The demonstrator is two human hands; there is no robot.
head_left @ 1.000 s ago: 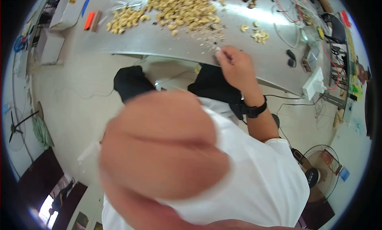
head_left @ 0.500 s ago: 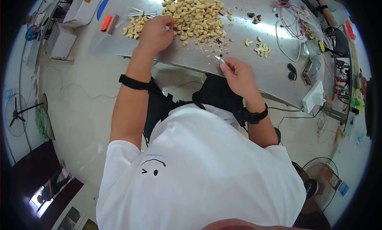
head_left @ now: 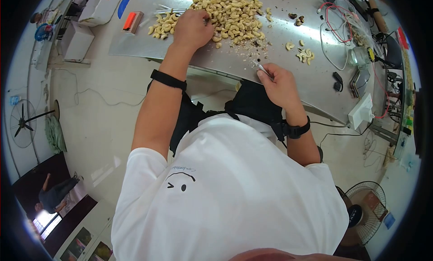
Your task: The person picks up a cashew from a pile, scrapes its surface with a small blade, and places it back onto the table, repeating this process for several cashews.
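A large pile of cashew nuts (head_left: 239, 17) lies on the metal table (head_left: 216, 64). My left hand (head_left: 193, 30) is at its left edge, fingers curled inward against the nuts. Whatever those fingers pinch is hidden from view. Left of that hand is a smaller group of cashews (head_left: 163, 25). Near the table's front edge, my right hand (head_left: 282, 86) grips a small knife (head_left: 265, 71), its tip pointing up and left. Just beyond the tip are pale crumbs and skin bits (head_left: 248, 51). A few cashews (head_left: 305, 56) sit apart to the right.
An orange-and-wood block (head_left: 131, 22) lies at the left of the table. Dark pieces (head_left: 299, 21) rest at the back. On the right are cables (head_left: 331, 35), a glass jar (head_left: 359, 56), a black item (head_left: 338, 82) and a white power strip (head_left: 360, 111). Another person (head_left: 56, 195) is far off at lower left.
My left hand has moved slightly up and right against the big pile. My right hand keeps the knife near the table edge. The whole view has shifted a little; the distant person shows more fully.
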